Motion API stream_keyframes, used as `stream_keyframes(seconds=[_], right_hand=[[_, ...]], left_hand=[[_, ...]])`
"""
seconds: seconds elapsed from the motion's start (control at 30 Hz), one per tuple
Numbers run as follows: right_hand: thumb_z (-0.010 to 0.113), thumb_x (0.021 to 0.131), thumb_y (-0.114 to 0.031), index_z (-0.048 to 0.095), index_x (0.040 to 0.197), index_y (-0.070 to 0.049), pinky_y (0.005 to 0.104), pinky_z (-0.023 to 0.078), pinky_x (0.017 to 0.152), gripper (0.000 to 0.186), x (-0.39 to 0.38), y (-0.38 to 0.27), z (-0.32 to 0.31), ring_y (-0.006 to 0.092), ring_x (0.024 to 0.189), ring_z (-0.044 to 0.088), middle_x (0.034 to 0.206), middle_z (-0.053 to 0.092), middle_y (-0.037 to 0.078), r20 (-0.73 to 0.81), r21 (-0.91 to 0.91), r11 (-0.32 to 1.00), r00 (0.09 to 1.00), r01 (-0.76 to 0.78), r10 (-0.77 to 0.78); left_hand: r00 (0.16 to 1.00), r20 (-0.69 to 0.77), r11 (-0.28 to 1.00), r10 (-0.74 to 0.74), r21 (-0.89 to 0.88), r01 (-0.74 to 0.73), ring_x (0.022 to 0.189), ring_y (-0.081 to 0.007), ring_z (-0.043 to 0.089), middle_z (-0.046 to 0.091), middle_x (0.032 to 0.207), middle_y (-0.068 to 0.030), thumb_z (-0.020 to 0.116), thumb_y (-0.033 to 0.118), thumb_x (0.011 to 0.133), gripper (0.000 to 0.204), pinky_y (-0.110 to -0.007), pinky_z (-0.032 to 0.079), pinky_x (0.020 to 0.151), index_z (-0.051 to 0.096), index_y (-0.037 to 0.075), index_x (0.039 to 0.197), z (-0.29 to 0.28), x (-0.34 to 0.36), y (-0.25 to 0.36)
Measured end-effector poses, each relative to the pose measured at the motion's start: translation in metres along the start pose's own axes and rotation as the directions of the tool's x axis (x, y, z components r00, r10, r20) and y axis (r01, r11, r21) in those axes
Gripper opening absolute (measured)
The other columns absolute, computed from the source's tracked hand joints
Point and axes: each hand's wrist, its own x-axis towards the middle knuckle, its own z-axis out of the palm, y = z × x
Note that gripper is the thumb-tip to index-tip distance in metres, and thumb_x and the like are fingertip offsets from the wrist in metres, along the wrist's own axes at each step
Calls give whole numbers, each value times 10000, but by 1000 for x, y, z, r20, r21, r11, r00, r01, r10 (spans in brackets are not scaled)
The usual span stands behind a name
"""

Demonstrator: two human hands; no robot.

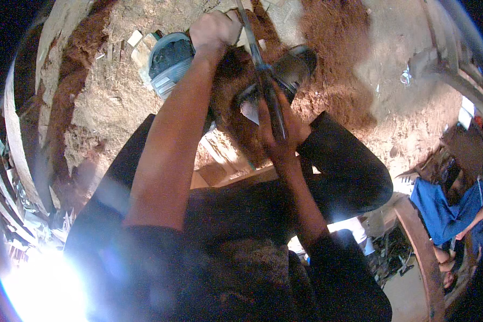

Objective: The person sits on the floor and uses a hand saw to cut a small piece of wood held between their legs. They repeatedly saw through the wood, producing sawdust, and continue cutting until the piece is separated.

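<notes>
My left hand [213, 31] is closed at the top, beside the upper part of a long, thin dark metal tool [255, 51]; what its fingers grip is hidden. My right hand [279, 129] is wrapped round the tool's lower, thicker part, which angles up between my legs. A dark shoe [298, 64] lies just behind the tool. A grey-blue plastic container [169, 61] with a dark inside sits left of my left hand, near small wood offcuts [136, 38].
Reddish sawdust [335, 64] covers much of the ground. Timber and scraps [16, 139] line the left side. At right, another person in blue [440, 209] sits near a wooden beam [418, 247]. Bright glare fills the lower left.
</notes>
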Motion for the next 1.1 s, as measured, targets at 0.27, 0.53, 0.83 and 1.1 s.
stream_keyframes(seconds=[0.27, 0.53, 0.83, 1.1], right_hand=[[564, 1060, -168, 483, 1448, 47, 378, 493, 1026, 451, -44, 3, -6, 296, 1197, 643, 1301, 649, 236, 22, -11, 999, 998, -51, 51], [541, 1063, -137, 449, 1482, 26, 346, 457, 1074, 458, 28, -30, -3, 265, 1278, 599, 1345, 622, 214, 140, 58, 970, 964, -238, 228], [566, 1049, -143, 458, 1487, 15, 362, 482, 1049, 478, 36, -25, 13, 269, 1221, 639, 1268, 666, 230, 91, 68, 961, 961, -267, 261], [588, 1041, -159, 466, 1474, 23, 384, 534, 969, 485, -41, 22, 1, 280, 1118, 688, 1211, 691, 233, -29, -39, 999, 1000, -10, 9]], left_hand=[[1000, 15, 1000, -20, -8, 20, 1034, -437, 722, 730, 1062, -290, 406, 456, 953, 589, -500, 558, 941, 781, 9, 1038, -6, -1, 0], [999, -31, 1000, 13, -13, -13, 1026, -441, 722, 729, 1051, -293, 396, 442, 956, 590, -504, 561, 937, 778, -3, 1030, 1, -2, -1], [1000, -22, 1000, -18, 1, 18, 1047, -433, 719, 726, 1073, -295, 395, 455, 961, 603, -495, 552, 959, 777, -4, 1046, 1, -2, 1], [999, -14, 999, -34, -17, 34, 1063, -442, 711, 725, 1086, -290, 407, 461, 955, 598, -492, 548, 971, 780, 3, 1047, 3, 2, 5]])
